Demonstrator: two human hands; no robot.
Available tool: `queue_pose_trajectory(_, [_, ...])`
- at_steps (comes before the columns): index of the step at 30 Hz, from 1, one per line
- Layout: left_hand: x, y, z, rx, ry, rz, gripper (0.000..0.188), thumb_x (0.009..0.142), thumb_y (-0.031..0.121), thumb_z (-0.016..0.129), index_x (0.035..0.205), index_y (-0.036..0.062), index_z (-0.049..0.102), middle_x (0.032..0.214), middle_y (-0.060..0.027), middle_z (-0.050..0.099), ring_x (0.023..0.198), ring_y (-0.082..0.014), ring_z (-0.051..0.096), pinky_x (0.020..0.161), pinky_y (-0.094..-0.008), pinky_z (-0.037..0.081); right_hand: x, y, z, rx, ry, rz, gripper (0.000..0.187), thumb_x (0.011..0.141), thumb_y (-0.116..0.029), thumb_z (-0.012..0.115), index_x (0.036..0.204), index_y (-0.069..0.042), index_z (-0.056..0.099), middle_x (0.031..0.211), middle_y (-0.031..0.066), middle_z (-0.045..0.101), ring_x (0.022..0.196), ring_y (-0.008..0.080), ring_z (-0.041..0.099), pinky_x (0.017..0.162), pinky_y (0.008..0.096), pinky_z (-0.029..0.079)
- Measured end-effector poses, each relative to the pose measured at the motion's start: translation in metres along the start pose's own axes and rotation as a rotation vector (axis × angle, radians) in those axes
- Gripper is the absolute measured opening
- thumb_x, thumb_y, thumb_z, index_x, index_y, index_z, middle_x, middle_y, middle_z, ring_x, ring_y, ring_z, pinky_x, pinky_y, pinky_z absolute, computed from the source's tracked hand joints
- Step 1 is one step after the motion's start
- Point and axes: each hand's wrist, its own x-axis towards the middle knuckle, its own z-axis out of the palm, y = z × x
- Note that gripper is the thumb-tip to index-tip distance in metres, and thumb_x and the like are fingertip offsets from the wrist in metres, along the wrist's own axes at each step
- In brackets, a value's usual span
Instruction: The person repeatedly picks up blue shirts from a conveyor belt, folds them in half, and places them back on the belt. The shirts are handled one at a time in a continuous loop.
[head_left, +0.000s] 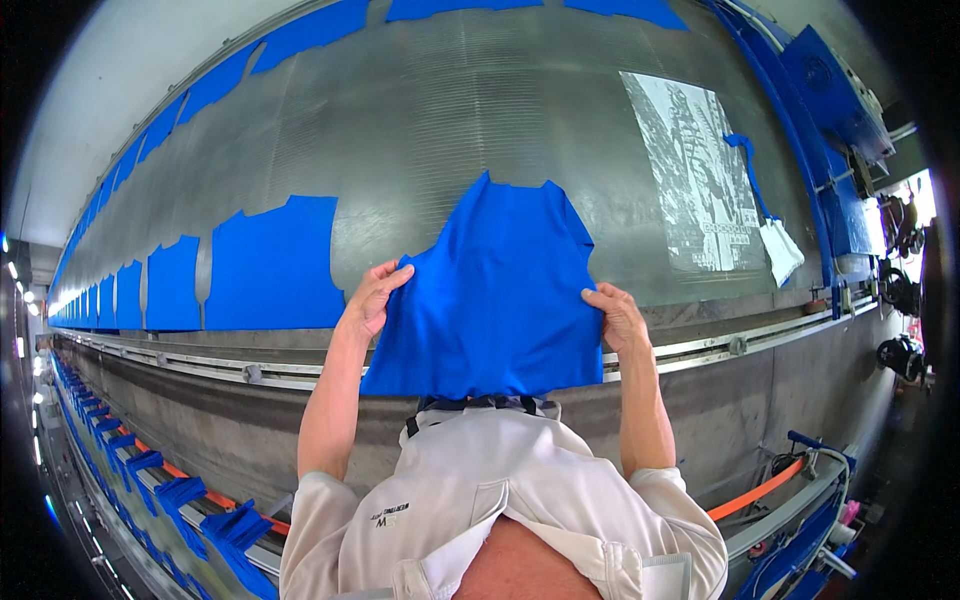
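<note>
**Both hands press one blue fabric panel onto the grey belt**

One blue fabric panel (495, 290) lies in front of the person, spread on the wide grey ribbed belt (430, 120) and hanging over its near edge. The left hand (372, 298) rests flat on the panel's left edge, fingers (392, 275) loosely spread and slightly curled, thumb tucked against the cloth. The right hand (617, 318) sits on the panel's right edge, fingers (600, 297) close together and bent over the cloth; whether they pinch it or only press cannot be told.

Along the near edge to the left lies a row of further blue pieces (270, 262): about five are clearly separate, then they blur together toward the far left end. A second row of blue pieces (300, 35) runs along the belt's far edge, at least five countable. One grey printed sheet (695, 175) lies toward the belt's right end, with one narrow blue strip (748, 165) and one white tag (780, 250) just beside it. Below the belt, at lower left, a line of blue clips (190, 495) follows an orange rail (755, 492).
</note>
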Motion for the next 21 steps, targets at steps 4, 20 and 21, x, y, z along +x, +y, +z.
queue_pose_trajectory(4, [-0.004,0.004,0.002,-0.188,0.025,0.183,0.03,0.086,0.015,0.069,0.113,0.0033,0.06,0.101,-0.0069,0.067,0.091,-0.0135,0.063,0.086,-0.0287,0.05,-0.013,-0.037,-0.001,0.175,-0.019,-0.229,0.008,0.083,-0.006,0.067,0.089,-0.009,0.062,0.085,0.0022,0.066,0.079,0.0114,0.062,0.075,0.0271,0.051])
queue_pose_trajectory(20, [-0.029,-0.037,-0.046,-0.188,0.099,-0.157,0.024,0.084,0.013,0.072,0.104,0.0028,0.065,0.094,-0.0054,0.068,0.084,-0.0136,0.064,0.08,-0.0277,0.051,-0.021,-0.008,-0.025,0.029,0.084,-0.026,0.007,0.087,-0.007,0.064,0.094,-0.003,0.063,0.09,0.0066,0.068,0.078,0.0125,0.064,0.072,0.026,0.053])
queue_pose_trajectory(21, [-0.03,-0.036,-0.047,-0.157,0.132,-0.08,0.023,0.084,0.013,0.071,0.104,0.0028,0.064,0.093,-0.0048,0.068,0.083,-0.0126,0.064,0.078,-0.0272,0.051,-0.023,-0.011,-0.023,0.046,0.077,-0.064,0.006,0.088,-0.008,0.063,0.093,-0.004,0.063,0.089,0.0061,0.068,0.078,0.0119,0.064,0.072,0.0257,0.053])
